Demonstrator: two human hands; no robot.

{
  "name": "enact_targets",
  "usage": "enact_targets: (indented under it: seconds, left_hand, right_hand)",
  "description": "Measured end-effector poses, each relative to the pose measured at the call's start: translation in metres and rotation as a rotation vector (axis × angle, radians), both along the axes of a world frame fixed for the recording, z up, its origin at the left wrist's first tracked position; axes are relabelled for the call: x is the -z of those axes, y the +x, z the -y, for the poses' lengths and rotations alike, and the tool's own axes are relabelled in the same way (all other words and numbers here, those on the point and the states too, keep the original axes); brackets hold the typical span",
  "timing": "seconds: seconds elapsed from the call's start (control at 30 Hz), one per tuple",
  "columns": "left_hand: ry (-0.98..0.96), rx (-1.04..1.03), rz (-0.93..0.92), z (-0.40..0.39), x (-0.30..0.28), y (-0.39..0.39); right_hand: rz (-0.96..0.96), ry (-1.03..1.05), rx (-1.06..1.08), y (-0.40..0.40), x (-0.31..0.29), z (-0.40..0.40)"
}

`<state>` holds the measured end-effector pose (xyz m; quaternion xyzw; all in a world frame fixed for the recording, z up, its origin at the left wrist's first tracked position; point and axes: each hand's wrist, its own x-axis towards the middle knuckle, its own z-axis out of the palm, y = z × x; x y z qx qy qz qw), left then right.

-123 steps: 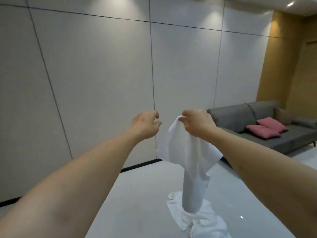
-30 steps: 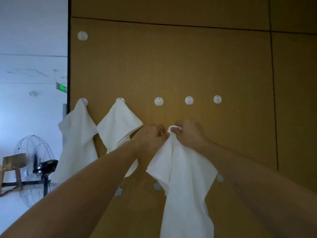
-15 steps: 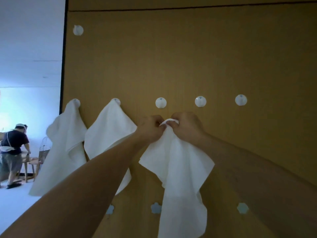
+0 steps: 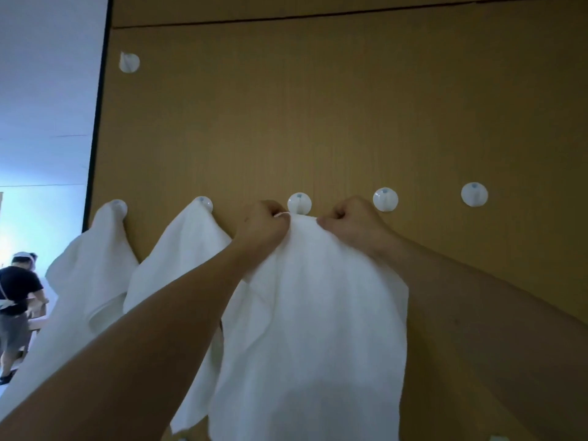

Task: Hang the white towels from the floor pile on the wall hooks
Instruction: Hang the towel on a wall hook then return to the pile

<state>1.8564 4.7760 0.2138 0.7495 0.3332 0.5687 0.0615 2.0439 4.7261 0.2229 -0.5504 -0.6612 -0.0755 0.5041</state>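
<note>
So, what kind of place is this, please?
Probably an indoor hall or workroom, not a bathroom: a wood-panel wall with a row of stick-on hooks, hung towels, and another person in the open room beyond.

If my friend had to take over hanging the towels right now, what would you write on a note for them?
Left hand and right hand: both pinch the top edge of the third towel, just under the third hook.
Done: first towel and second towel hang on the two hooks at the left.
Left: lift this towel's edge onto the third hook and let go. Fourth hook and fifth hook are free. The floor pile is out of view.
</note>
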Motion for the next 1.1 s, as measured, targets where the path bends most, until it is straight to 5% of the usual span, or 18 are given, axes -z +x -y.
enact_targets:
  seconds: [0.47,0.7,1.1]
  left_hand:
    - [0.322,-0.063,0.023,-0.077,-0.053,0.018]
    - [0.437,-0.107,0.101,-0.091,-0.027,0.03]
    - [0.251,0.033,0.144,-0.08,-0.006,0.035]
  right_hand:
    - [0.284,0.324,0.381,-0.001,-0.07,-0.075]
    - [0.297,0.402,0.334,0.001,-0.041,-0.082]
    - [0.217,0.394,0.08,0.002,0.005,-0.075]
